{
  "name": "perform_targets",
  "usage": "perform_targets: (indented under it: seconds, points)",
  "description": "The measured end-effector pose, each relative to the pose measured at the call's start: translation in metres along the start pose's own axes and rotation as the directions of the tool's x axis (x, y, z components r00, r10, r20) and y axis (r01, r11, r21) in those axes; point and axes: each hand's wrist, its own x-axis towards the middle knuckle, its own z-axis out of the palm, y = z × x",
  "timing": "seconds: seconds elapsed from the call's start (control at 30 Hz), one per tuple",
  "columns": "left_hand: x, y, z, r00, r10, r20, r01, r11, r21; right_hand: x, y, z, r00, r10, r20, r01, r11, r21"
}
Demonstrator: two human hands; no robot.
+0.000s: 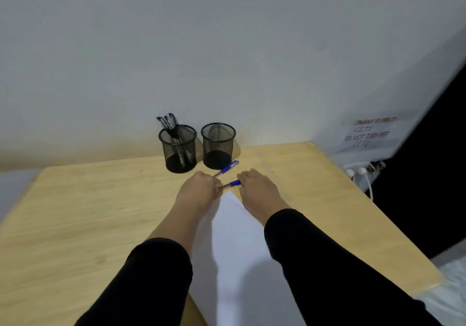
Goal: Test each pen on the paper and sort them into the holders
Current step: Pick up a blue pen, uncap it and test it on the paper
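Room: I see a pale wall (227,48) and one wooden table (75,212).
Paper: one white sheet (239,237), between my forearms.
Holders: two mesh cups; left holder (178,149) has several pens, right holder (218,146) shows none.
Pens: two blue, long axes running near-left to far-right; upper pen (228,167) gripped by left hand (199,187), lower pen (230,184) pinched by right hand (257,187).

Two forearms enter from bottom of frame, black long sleeves (141,283) pushed up below the elbows, wrists and hands bare.

Two holders (199,146) side by side behind paper (239,245) on table (75,212).
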Motion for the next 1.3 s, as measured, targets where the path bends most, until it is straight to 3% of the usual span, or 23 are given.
perform_targets:
  seconds: [0.23, 0.37, 0.47, 0.53, 0.6, 0.63, 0.67, 0.83, 0.93, 1.07, 1.2, 1.3]
  points:
    - [0.009, -0.009, 0.014, 0.996, 0.017, -0.083, -0.028, 0.991, -0.134, 0.022, 0.015, 0.01, 0.999, 0.035, -0.02, -0.034, 0.997, 0.067]
    - [0.007, -0.009, 0.01, 0.986, -0.067, -0.154, 0.027, 0.968, -0.248, 0.026, 0.02, -0.006, 0.995, 0.098, 0.002, -0.091, 0.919, 0.384]
    - [0.002, -0.013, 0.001, 0.959, -0.139, -0.246, 0.031, 0.918, -0.396, 0.026, 0.019, -0.028, 0.979, 0.203, -0.002, -0.135, 0.658, 0.741]
    - [-0.003, -0.016, -0.007, 0.94, -0.185, -0.286, 0.02, 0.868, -0.496, 0.023, 0.01, -0.041, 0.959, 0.281, 0.042, -0.145, 0.356, 0.923]
    - [-0.011, -0.013, -0.016, 0.922, -0.23, -0.31, 0.005, 0.81, -0.586, 0.021, -0.004, -0.05, 0.942, 0.312, 0.119, -0.129, 0.011, 0.992]
    - [-0.017, -0.01, -0.019, 0.913, -0.25, -0.321, -0.007, 0.779, -0.627, 0.019, -0.012, -0.053, 0.941, 0.307, 0.144, -0.122, -0.09, 0.988]
    - [-0.024, -0.006, -0.021, 0.905, -0.267, -0.33, -0.02, 0.75, -0.661, 0.015, -0.02, -0.055, 0.945, 0.288, 0.157, -0.129, -0.114, 0.985]
    - [-0.051, -0.003, -0.019, 0.864, -0.365, -0.347, -0.027, 0.655, -0.755, -0.006, -0.044, -0.064, 0.973, 0.186, 0.137, -0.132, -0.04, 0.99]
    - [-0.062, -0.006, -0.027, 0.808, -0.501, -0.309, -0.023, 0.498, -0.867, -0.013, -0.049, -0.067, 0.979, 0.169, 0.11, -0.128, 0.098, 0.987]
    - [-0.067, -0.007, -0.041, 0.849, -0.498, -0.179, -0.054, 0.255, -0.965, -0.027, -0.054, -0.065, 0.993, -0.023, 0.112, -0.101, 0.284, 0.954]
    - [-0.072, -0.009, -0.043, 0.88, -0.447, -0.163, -0.067, 0.222, -0.973, -0.035, -0.054, -0.067, 0.983, -0.089, 0.164, -0.125, 0.338, 0.933]
    - [-0.075, -0.015, -0.036, 0.853, -0.509, -0.116, -0.049, 0.144, -0.988, -0.037, -0.045, -0.073, 0.945, -0.154, 0.287, -0.207, 0.398, 0.894]
